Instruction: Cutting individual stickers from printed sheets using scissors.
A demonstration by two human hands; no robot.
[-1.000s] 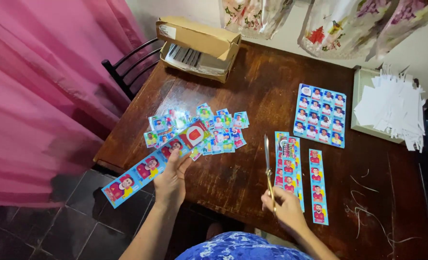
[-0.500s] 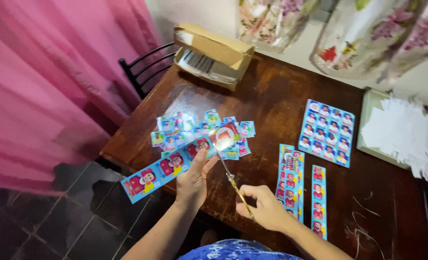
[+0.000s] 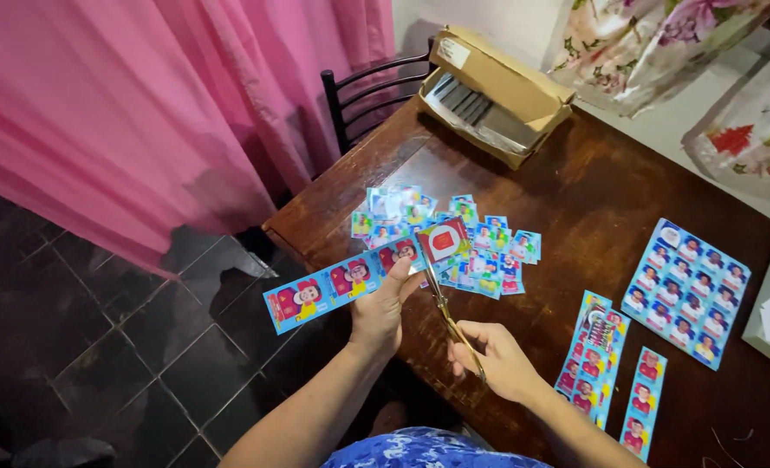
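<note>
Grip: left hand (image 3: 379, 314) pinches the sticker strip (image 3: 350, 279) near its 3 o'clock end; right hand (image 3: 493, 360) is closed on the scissors (image 3: 445, 312), blades at the strip. The strip hangs off the table (image 3: 593, 182) edge, likely light and floppy, best held close to the cut.
</note>
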